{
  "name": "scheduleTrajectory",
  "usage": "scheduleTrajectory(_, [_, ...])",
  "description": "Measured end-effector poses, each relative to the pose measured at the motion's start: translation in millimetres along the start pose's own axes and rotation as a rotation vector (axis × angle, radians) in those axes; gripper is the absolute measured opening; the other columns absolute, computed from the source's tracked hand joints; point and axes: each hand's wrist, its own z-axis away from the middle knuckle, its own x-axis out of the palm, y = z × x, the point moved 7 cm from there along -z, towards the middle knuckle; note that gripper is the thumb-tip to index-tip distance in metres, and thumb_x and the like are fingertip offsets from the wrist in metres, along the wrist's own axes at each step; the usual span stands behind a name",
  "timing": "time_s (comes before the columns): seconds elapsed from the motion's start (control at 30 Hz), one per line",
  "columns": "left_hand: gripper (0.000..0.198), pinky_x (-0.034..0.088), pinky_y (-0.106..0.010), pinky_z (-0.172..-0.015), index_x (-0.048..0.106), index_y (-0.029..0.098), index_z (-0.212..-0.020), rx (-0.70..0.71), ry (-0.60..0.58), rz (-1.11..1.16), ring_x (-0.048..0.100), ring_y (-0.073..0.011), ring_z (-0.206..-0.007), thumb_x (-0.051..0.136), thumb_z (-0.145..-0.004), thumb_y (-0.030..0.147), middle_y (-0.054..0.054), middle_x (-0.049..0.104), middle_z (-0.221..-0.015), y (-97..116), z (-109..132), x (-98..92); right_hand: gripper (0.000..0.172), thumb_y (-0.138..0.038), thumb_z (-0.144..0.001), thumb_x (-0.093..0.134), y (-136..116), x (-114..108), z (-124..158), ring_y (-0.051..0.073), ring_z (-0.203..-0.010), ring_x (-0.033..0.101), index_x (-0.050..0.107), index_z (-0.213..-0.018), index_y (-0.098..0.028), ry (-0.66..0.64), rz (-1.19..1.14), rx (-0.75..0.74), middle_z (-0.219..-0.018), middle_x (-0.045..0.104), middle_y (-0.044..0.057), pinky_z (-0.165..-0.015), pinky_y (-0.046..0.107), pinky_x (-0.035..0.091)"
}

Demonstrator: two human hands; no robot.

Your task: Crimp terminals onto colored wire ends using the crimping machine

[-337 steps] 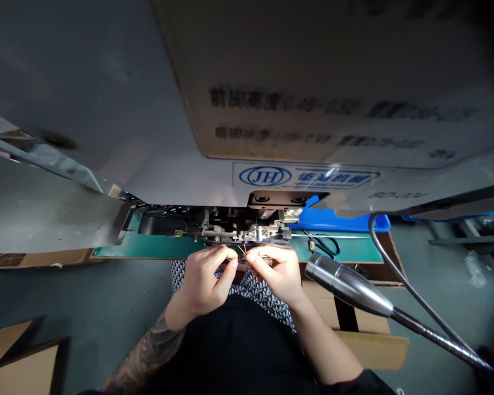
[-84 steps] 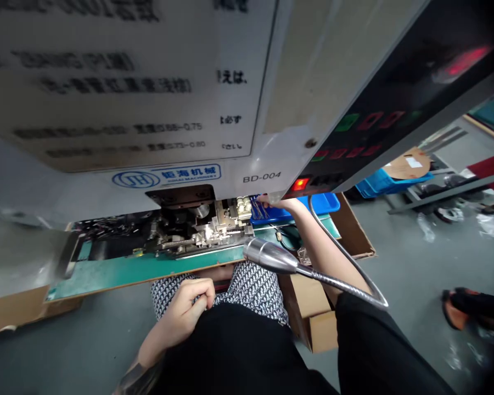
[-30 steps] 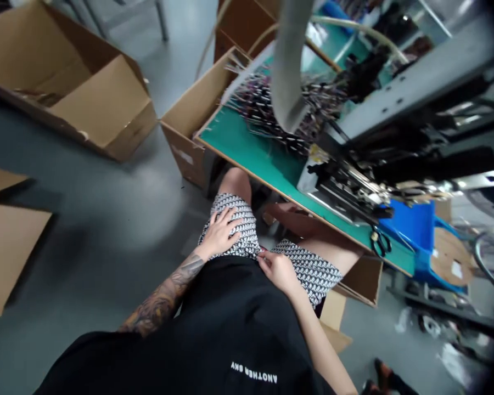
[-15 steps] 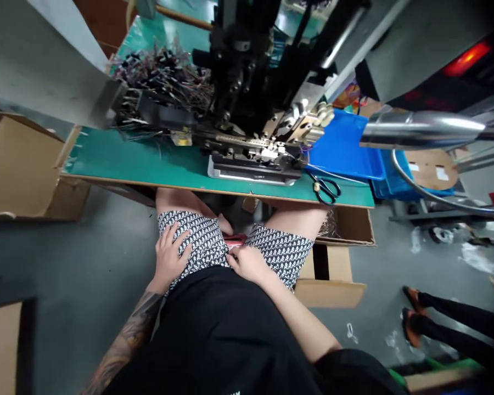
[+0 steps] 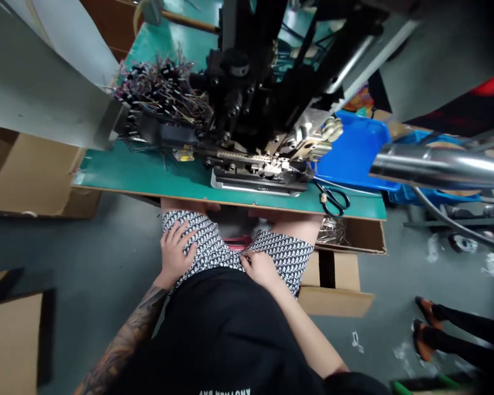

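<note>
My left hand point(image 5: 177, 251) lies on the left thigh of the patterned shorts point(image 5: 201, 241), its fingers spread and nothing held. On the lap near the right thigh rests my right hand point(image 5: 261, 267), loosely curled, with some fingertips hidden against the cloth and no object showing in it. Both hands are below the front edge of the green table point(image 5: 140, 170). Above them on that table stands a black and metal machine point(image 5: 251, 170) with a lit spot at its front. Black-handled scissors point(image 5: 333, 202) lie to its right.
A heap of thin wires point(image 5: 160, 93) lies left of the machine, a blue tray point(image 5: 354, 148) right of it. A metal tube point(image 5: 440, 164) juts in at right. Cardboard boxes point(image 5: 37, 170) stand at left, and another box point(image 5: 337, 302) below the table. A person's legs point(image 5: 456, 334) show at lower right.
The view has shifted a little, so the table and machine sit slightly lower and further right. Both hands stay in place on the thighs and lap.
</note>
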Motion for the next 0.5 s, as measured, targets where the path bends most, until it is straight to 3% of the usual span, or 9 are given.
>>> scheduleTrajectory(0.23, [0.038, 0.025, -0.062, -0.136, 0.075, 0.027, -0.137, 0.079, 0.040, 0.156, 0.042, -0.0338, -0.165, 0.065, -0.100, 0.032, -0.007, 0.058, -0.168, 26, -14, 7.7, 0.035, -0.037, -0.112, 0.053, 6, 2, -22, 0.028, -0.094, 0.082, 0.080, -0.123, -0.019, 0.038, 0.000, -0.073, -0.102, 0.086, 0.015, -0.089, 0.033, 0.054])
scheduleTrajectory(0.3, [0.042, 0.027, -0.059, -0.137, 0.071, 0.026, -0.142, -0.010, 0.034, 0.280, 0.039, -0.0327, -0.166, 0.065, -0.102, 0.035, -0.007, 0.050, -0.175, 20, -4, 12.5, 0.032, -0.035, -0.109, 0.056, 0, 3, -25, 0.027, -0.088, 0.082, 0.082, -0.121, -0.020, 0.064, 0.006, -0.141, -0.098, 0.086, 0.013, -0.086, 0.031, 0.054])
scheduleTrajectory(0.4, [0.054, 0.033, -0.053, -0.137, 0.058, 0.024, -0.157, -0.272, 0.045, 0.471, 0.041, -0.0301, -0.165, 0.059, -0.107, 0.043, -0.009, 0.042, -0.179, -12, 31, 28.1, 0.031, -0.032, -0.107, 0.057, -15, 4, -26, 0.023, -0.074, 0.079, 0.083, -0.119, -0.020, 0.117, 0.015, -0.283, -0.085, 0.085, 0.008, -0.075, 0.027, 0.053])
scheduleTrajectory(0.5, [0.050, 0.050, -0.047, -0.125, 0.058, 0.022, -0.156, -0.494, 0.035, 0.550, 0.064, -0.0276, -0.145, 0.047, -0.114, 0.046, -0.011, 0.067, -0.158, -49, 93, 57.5, 0.035, -0.033, -0.108, 0.052, -33, 0, -26, 0.017, -0.059, 0.071, 0.083, -0.110, -0.017, 0.178, 0.013, -0.454, -0.077, 0.081, 0.005, -0.064, 0.024, 0.051])
